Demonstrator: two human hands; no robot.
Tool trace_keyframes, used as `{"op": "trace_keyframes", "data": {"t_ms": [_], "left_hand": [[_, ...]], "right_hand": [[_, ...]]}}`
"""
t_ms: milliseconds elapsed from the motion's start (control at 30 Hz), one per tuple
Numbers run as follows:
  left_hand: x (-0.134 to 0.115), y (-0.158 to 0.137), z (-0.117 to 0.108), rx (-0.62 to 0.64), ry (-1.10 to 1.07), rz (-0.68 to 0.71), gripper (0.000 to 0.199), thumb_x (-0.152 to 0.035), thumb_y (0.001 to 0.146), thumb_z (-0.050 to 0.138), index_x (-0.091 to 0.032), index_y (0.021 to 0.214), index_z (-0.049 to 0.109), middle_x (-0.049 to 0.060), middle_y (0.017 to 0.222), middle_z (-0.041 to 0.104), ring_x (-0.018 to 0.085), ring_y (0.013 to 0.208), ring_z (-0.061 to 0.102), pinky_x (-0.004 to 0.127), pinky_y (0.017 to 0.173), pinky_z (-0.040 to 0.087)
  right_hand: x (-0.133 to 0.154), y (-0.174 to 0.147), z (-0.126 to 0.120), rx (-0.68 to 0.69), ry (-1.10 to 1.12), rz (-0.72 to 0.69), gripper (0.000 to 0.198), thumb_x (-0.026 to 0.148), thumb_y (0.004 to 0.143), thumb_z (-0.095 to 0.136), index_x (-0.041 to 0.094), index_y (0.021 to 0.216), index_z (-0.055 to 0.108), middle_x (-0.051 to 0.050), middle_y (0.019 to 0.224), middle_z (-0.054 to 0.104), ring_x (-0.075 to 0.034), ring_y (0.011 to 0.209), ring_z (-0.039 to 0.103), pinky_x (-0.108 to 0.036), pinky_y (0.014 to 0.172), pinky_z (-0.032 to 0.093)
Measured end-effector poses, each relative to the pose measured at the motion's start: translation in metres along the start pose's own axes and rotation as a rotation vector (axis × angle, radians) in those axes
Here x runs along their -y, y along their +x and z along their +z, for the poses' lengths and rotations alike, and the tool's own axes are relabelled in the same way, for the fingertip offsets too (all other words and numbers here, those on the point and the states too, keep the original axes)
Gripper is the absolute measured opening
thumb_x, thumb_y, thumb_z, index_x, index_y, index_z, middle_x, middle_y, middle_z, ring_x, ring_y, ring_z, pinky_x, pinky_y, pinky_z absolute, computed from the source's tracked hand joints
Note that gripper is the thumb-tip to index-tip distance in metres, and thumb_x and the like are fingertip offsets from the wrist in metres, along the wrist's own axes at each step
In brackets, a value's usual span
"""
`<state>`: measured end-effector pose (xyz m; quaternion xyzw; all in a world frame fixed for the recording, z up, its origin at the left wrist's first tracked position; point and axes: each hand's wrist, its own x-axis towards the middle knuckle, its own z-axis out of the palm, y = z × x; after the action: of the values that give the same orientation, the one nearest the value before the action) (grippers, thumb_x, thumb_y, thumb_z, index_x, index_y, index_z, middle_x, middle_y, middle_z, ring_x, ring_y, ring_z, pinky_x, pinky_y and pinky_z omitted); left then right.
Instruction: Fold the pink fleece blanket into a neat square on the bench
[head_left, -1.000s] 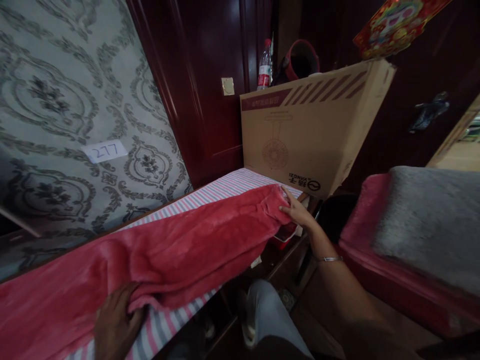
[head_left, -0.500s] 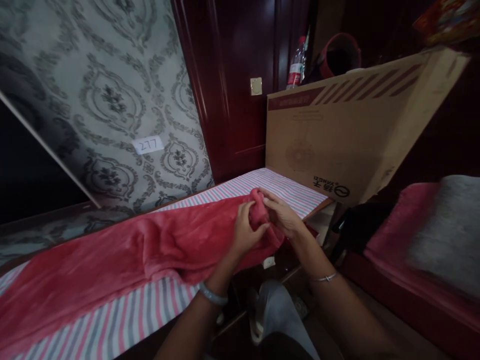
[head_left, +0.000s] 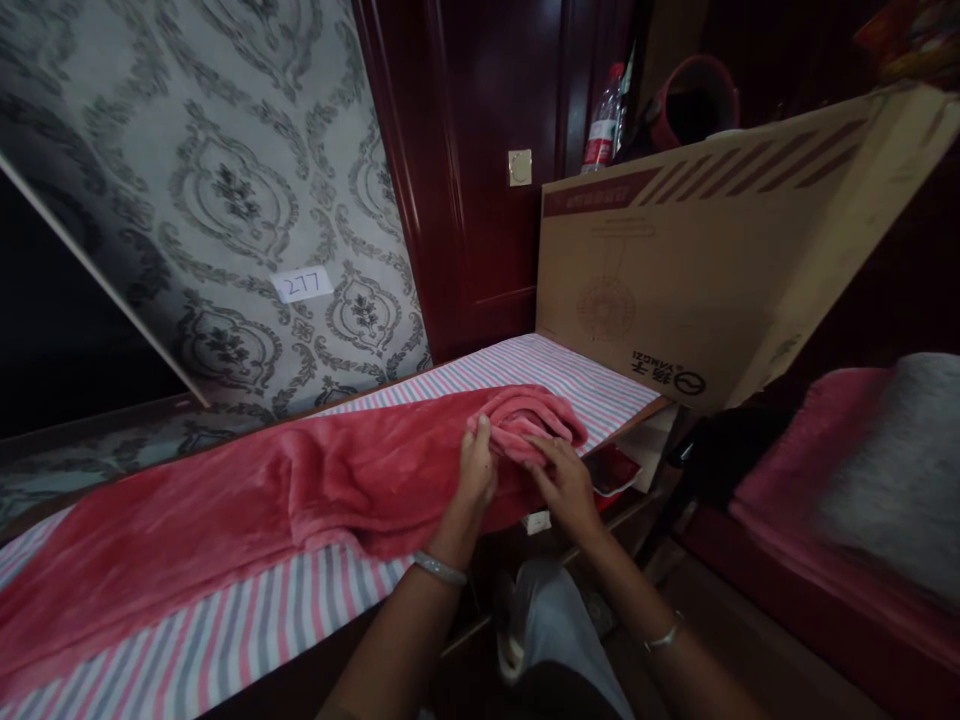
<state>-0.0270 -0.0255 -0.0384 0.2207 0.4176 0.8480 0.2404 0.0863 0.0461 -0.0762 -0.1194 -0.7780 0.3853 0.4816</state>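
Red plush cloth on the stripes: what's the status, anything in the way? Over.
Left hand and right hand on the curled end. Red plush cloth otherwise stretched along striped cloth, rumpled midway. Cardboard box beyond that end, not touching it.

On a pink-striped fabric cloth (head_left: 240, 630) lies a long red plush blanket (head_left: 247, 490); at its two o'clock stands an oblong brown cardboard box (head_left: 690, 270), at twelve a white paper label (head_left: 304, 284) on grey wallpaper (head_left: 232, 200).
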Motion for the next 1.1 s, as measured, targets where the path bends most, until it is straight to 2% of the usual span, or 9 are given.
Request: {"op": "trace_keyframes", "data": {"t_ms": [133, 200, 267, 333, 400, 467, 633, 833, 1100], "left_hand": [[0.002, 0.007, 0.002, -0.017, 0.023, -0.015, 0.044, -0.055, 0.073, 0.076, -0.015, 0.089, 0.066, 0.005, 0.090, 0.071, 0.016, 0.087, 0.066, 0.031, 0.087, 0.050], [-0.001, 0.012, 0.002, -0.167, 0.030, 0.010, 0.041, -0.051, 0.073, 0.077, -0.016, 0.090, 0.067, 0.005, 0.092, 0.072, 0.016, 0.091, 0.066, 0.030, 0.090, 0.049], [-0.004, 0.013, 0.002, -0.242, 0.031, 0.042, 0.039, -0.050, 0.072, 0.077, -0.016, 0.088, 0.067, 0.004, 0.089, 0.071, 0.015, 0.087, 0.066, 0.029, 0.088, 0.050], [-0.006, 0.009, 0.005, -0.178, 0.073, 0.069, 0.040, -0.051, 0.073, 0.076, -0.015, 0.088, 0.068, 0.003, 0.086, 0.070, 0.015, 0.082, 0.065, 0.029, 0.083, 0.051], [-0.006, 0.003, 0.010, -0.078, 0.165, 0.097, 0.038, -0.049, 0.074, 0.075, -0.015, 0.089, 0.069, 0.002, 0.082, 0.069, 0.014, 0.076, 0.063, 0.028, 0.077, 0.050], [-0.007, -0.005, 0.015, -0.016, 0.269, 0.128, 0.032, -0.046, 0.074, 0.075, -0.015, 0.084, 0.070, 0.001, 0.076, 0.067, 0.013, 0.070, 0.059, 0.026, 0.071, 0.049], [-0.014, -0.014, 0.015, 0.066, 0.451, 0.221, 0.023, -0.038, 0.079, 0.072, -0.016, 0.073, 0.067, -0.001, 0.068, 0.062, 0.013, 0.066, 0.054, 0.024, 0.065, 0.045], [-0.020, -0.019, 0.012, 0.108, 0.595, 0.390, 0.015, -0.032, 0.085, 0.065, -0.019, 0.083, 0.072, 0.004, 0.081, 0.069, 0.018, 0.078, 0.060, 0.030, 0.081, 0.048], [-0.015, -0.025, 0.000, 0.193, 0.652, 0.376, 0.023, -0.034, 0.087, 0.061, -0.020, 0.100, 0.074, 0.010, 0.101, 0.075, 0.025, 0.096, 0.067, 0.040, 0.093, 0.050]], "right_hand": [[-0.018, 0.045, -0.027, -0.220, 0.180, 0.245, 0.022, 0.038, 0.075, 0.059, 0.022, 0.090, 0.064, -0.004, 0.084, 0.068, -0.023, 0.080, 0.064, -0.039, 0.076, 0.055], [-0.023, 0.068, -0.046, -0.535, 0.281, 0.437, 0.025, 0.036, 0.077, 0.051, 0.022, 0.096, 0.058, -0.001, 0.078, 0.062, -0.018, 0.066, 0.060, -0.032, 0.063, 0.053], [-0.021, 0.079, -0.055, -0.773, 0.261, 0.476, 0.031, 0.034, 0.078, 0.046, 0.023, 0.105, 0.055, -0.001, 0.084, 0.062, -0.016, 0.067, 0.059, -0.030, 0.062, 0.052], [-0.012, 0.075, -0.049, -0.666, 0.164, 0.333, 0.030, 0.033, 0.078, 0.049, 0.023, 0.105, 0.058, -0.003, 0.090, 0.065, -0.018, 0.077, 0.062, -0.032, 0.072, 0.054], [0.001, 0.060, -0.030, -0.314, 0.089, 0.135, 0.024, 0.032, 0.078, 0.055, 0.023, 0.098, 0.064, -0.005, 0.094, 0.069, -0.023, 0.089, 0.065, -0.039, 0.085, 0.054], [0.013, 0.043, -0.008, -0.127, 0.038, 0.024, 0.024, 0.029, 0.080, 0.054, 0.025, 0.100, 0.068, -0.007, 0.102, 0.071, -0.027, 0.099, 0.065, -0.044, 0.093, 0.052], [0.022, 0.023, 0.013, -0.137, -0.007, -0.009, 0.036, 0.027, 0.087, 0.051, 0.025, 0.119, 0.067, -0.009, 0.118, 0.069, -0.029, 0.114, 0.061, -0.050, 0.102, 0.048], [0.020, 0.023, 0.009, -0.132, -0.028, 0.030, 0.043, 0.028, 0.089, 0.048, 0.025, 0.128, 0.065, -0.010, 0.118, 0.067, -0.029, 0.113, 0.060, -0.052, 0.102, 0.047], [0.018, 0.025, 0.008, 0.015, 0.313, 0.218, 0.052, 0.053, 0.095, 0.046, 0.027, 0.137, 0.060, -0.005, 0.143, 0.056, -0.026, 0.137, 0.045, -0.050, 0.119, 0.030]]}}
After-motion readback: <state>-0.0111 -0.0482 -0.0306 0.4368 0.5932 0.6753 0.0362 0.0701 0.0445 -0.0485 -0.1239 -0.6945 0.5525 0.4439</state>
